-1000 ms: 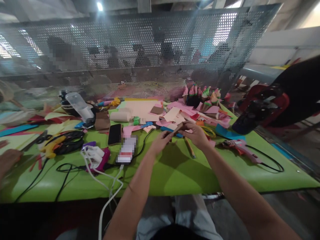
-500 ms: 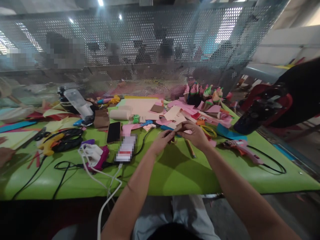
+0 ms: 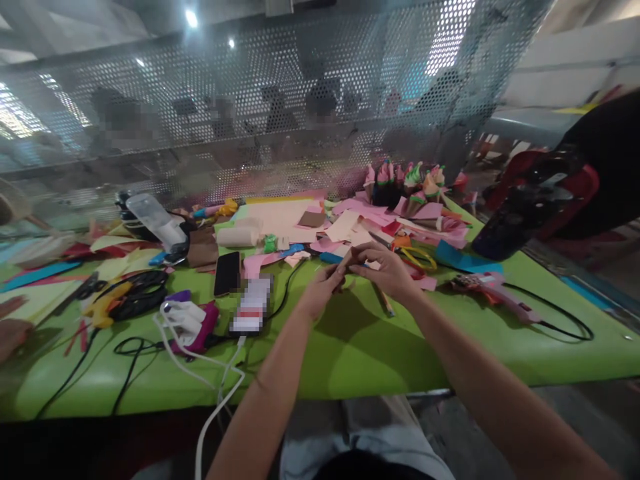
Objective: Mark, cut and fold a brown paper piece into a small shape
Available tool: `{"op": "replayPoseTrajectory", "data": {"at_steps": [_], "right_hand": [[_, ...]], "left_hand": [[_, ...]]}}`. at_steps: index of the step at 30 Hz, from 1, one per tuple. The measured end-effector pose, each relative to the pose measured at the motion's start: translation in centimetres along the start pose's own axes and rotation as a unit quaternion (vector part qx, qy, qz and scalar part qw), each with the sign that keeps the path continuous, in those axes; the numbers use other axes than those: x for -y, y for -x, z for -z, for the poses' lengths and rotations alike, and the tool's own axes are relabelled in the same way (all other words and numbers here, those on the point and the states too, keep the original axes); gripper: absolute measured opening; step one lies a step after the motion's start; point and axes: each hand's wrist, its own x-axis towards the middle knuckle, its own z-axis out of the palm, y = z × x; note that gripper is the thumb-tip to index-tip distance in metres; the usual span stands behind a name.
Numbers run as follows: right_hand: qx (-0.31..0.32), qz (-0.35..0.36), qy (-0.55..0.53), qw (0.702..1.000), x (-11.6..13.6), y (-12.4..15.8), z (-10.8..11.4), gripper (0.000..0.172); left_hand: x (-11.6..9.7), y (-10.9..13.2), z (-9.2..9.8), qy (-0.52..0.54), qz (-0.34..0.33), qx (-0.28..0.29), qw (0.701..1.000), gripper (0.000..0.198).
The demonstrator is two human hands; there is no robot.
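Observation:
My left hand (image 3: 323, 290) and my right hand (image 3: 383, 270) meet above the green table (image 3: 370, 360), fingers pinched together. Between their fingertips is a small brown piece (image 3: 353, 257), mostly covered, so its material and shape are unclear. Under my right hand lies a pencil (image 3: 385, 300). Beyond it are yellow-handled scissors (image 3: 420, 259) and a blue strip (image 3: 330, 257). Pink and cream sheet scraps (image 3: 345, 225) lie behind both hands.
A pink glue gun (image 3: 500, 293) with a black cord lies right, near a dark bottle (image 3: 520, 213). To the left are a black phone (image 3: 227, 273), a power strip with chargers (image 3: 193, 327) and a yellow glue gun (image 3: 103, 300). Cone-shaped crafts (image 3: 413, 180) stand behind. Another person's hand (image 3: 13, 327) shows far left.
The camera view has tilted and shifted slightly. Both hands stay together around the brown piece, with the fingers slightly repositioned.

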Motion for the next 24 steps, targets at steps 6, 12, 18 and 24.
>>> {"op": "replayPoseTrajectory", "data": {"at_steps": [6, 12, 18, 24], "right_hand": [[-0.042, -0.031, -0.013, 0.999, -0.1, -0.3, 0.6, 0.019], [-0.065, -0.063, -0.028, 0.996, -0.2, -0.5, 1.3, 0.02], [-0.079, -0.063, -0.034, 0.994, 0.0, -0.5, 1.4, 0.02], [-0.066, -0.081, -0.035, 0.994, 0.3, -0.4, 1.4, 0.017]], "left_hand": [[-0.3, 0.2, 0.3, -0.045, -0.022, -0.004, 0.999, 0.056], [-0.6, 0.0, 0.7, -0.072, -0.05, -0.02, 0.996, 0.049], [-0.1, -0.4, 0.9, -0.11, -0.073, -0.02, 0.991, 0.046], [-0.1, -0.2, 0.8, -0.117, -0.049, -0.006, 0.992, 0.04]]}}
